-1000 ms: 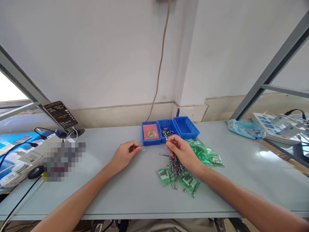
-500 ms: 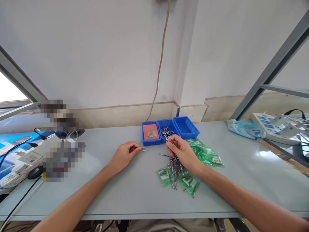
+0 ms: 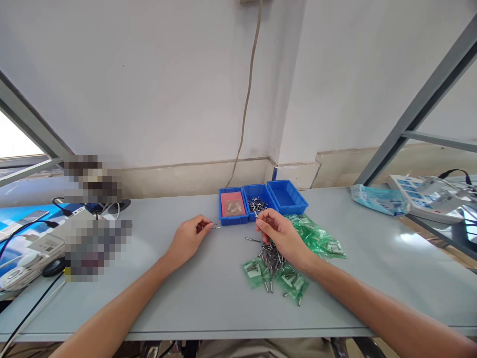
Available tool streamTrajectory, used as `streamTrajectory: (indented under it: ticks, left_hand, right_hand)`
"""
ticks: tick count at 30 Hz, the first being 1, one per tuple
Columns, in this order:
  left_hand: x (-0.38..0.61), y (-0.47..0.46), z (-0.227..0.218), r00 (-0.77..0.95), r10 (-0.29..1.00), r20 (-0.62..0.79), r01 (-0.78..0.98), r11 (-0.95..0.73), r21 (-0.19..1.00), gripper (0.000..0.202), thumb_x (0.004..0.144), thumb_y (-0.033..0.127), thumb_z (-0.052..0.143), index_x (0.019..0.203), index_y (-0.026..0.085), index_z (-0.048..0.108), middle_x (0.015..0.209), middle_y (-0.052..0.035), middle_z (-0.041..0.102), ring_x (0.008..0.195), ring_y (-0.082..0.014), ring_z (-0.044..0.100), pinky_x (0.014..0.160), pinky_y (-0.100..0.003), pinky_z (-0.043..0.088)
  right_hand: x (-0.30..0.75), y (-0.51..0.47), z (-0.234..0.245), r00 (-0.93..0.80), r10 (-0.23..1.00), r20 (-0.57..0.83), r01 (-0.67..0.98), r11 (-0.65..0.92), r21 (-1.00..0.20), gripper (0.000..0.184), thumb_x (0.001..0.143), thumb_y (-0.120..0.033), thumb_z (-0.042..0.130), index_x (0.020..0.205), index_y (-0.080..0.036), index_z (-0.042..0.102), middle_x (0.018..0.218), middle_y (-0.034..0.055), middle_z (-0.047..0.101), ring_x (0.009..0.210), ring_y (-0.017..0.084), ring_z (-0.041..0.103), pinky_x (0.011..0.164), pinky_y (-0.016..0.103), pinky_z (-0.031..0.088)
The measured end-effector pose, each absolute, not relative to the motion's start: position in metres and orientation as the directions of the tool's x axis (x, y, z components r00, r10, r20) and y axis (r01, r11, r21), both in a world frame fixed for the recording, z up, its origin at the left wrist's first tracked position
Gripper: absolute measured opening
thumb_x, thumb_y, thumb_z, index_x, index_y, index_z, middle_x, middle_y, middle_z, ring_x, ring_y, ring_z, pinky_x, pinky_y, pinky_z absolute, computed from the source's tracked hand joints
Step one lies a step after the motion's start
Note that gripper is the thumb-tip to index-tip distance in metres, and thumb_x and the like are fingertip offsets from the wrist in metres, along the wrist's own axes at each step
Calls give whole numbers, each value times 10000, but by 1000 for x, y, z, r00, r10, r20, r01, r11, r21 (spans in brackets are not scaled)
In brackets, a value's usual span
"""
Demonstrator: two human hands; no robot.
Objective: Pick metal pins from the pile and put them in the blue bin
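Observation:
My left hand [image 3: 192, 236] pinches small metal pins [image 3: 215, 226] between thumb and fingers, just left of the blue bins. My right hand [image 3: 278, 231] is closed around a thin metal pin [image 3: 256, 214] whose tip shows above the fingers. Beneath that hand lies a pile of dark metal pins [image 3: 272, 258], partly hidden by it. One loose pin [image 3: 253, 239] lies left of the pile. The middle blue bin [image 3: 250, 187] holds many similar pins. Small green bags [image 3: 254, 272] with pins lie around the pile.
The left blue bin [image 3: 234, 221] holds a pink sheet and a small clear bag. A third blue bin [image 3: 286, 191] stands to its right. Green plastic bags [image 3: 320, 238] lie beside my right wrist. Cables and boxes crowd the left end; a power strip [image 3: 421, 196] is at right.
My left hand has shifted slightly left and up with the pins in its fingers. My right hand has stayed nearly still.

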State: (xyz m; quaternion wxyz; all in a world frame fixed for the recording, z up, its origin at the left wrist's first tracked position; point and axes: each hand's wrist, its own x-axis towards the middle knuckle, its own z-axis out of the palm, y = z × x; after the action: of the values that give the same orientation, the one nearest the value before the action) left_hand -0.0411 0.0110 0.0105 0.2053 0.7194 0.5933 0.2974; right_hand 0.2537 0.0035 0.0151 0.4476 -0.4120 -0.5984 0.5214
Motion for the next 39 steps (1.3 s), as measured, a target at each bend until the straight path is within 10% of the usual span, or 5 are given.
streamTrajectory:
  ticks: [39]
  left_hand:
    - [-39, 10, 11, 167, 979, 116, 655, -198, 730, 354, 956, 540, 595, 923, 213, 724, 792, -19, 715, 721, -188, 592, 658, -277, 441]
  right_hand:
    - [253, 0, 21, -251, 960, 128, 61, 147, -987, 300, 938, -523, 676, 947, -252, 548, 835, -28, 525, 637, 130, 482, 587, 280, 408]
